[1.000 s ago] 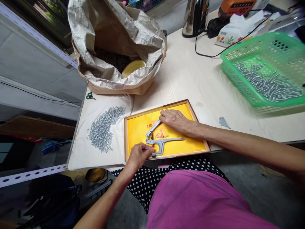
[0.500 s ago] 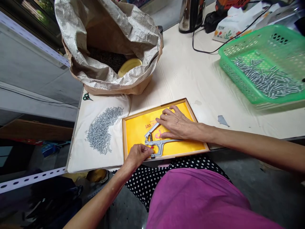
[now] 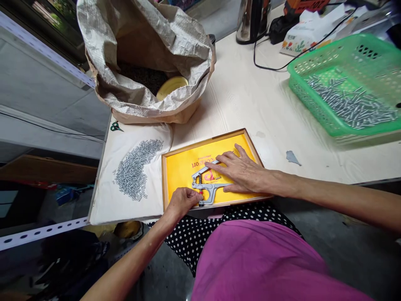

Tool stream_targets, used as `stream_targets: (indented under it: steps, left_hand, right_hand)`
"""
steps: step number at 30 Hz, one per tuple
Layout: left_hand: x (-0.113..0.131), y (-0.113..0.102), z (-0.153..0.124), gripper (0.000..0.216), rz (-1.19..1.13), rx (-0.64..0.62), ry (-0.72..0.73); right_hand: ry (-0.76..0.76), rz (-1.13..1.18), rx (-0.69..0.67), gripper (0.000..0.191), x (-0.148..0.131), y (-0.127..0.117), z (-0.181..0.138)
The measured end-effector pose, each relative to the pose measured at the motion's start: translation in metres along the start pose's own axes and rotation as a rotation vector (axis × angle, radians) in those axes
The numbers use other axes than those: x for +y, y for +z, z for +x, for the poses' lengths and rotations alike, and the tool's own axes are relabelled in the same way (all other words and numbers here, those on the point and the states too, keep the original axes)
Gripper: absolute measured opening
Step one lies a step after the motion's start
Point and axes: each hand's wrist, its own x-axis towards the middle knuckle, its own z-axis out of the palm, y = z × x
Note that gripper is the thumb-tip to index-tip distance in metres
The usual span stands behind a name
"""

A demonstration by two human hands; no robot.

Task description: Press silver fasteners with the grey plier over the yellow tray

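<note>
Grey hand pliers (image 3: 214,189), one, lying in a yellow-lined tray (image 3: 178,167) on your counter (image 3: 244,100). Your right hand (image 3: 246,172) spreads open over the handles (image 3: 201,170); your left hand (image 3: 181,200) pinches fingertips together beside the plunger (image 3: 200,179), any piece between hidden. Around: pin heap (image 3: 134,171), open sack (image 3: 153,109), green basket (image 3: 313,109).

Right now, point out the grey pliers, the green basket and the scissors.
Grey pliers (image 3: 213,191): head view, on the curved metal frame.
Green basket (image 3: 310,103): head view, on its left side wall.
Scissors (image 3: 115,126): head view, on the green handles.
</note>
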Motion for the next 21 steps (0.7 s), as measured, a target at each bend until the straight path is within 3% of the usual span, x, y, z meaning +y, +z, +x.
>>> stream_targets:
  steps: [3, 5, 8, 10, 13, 17, 21]
  left_hand:
    - [-0.001, 0.001, -0.004, 0.037, 0.021, -0.005, -0.006]
    - [0.002, 0.003, -0.011, 0.034, 0.088, 0.061, 0.023]
    - [0.014, 0.012, -0.021, 0.027, 0.29, 0.348, 0.255]
    - [0.024, 0.019, -0.021, 0.038, 0.439, 0.485, 0.487]
    - [0.039, 0.025, -0.007, 0.063, 0.583, 0.465, 0.699]
    - [0.045, 0.017, 0.014, 0.063, 0.644, 0.419, 0.725]
    - [0.042, 0.004, 0.017, 0.055, 0.646, 0.478, 0.736]
  right_hand:
    - [-0.004, 0.028, 0.041, 0.079, -0.001, 0.004, -0.004]
    - [-0.005, 0.047, 0.07, 0.076, -0.002, 0.007, -0.008]
    - [-0.006, 0.062, 0.109, 0.072, -0.004, 0.01, -0.01]
    - [-0.014, 0.072, 0.138, 0.07, -0.008, 0.009, -0.008]
    - [-0.032, 0.088, 0.19, 0.065, -0.013, 0.004, -0.001]
    - [0.007, 0.054, 0.208, 0.063, -0.016, -0.001, 0.012]
    - [0.043, -0.027, 0.174, 0.034, -0.013, -0.002, 0.026]
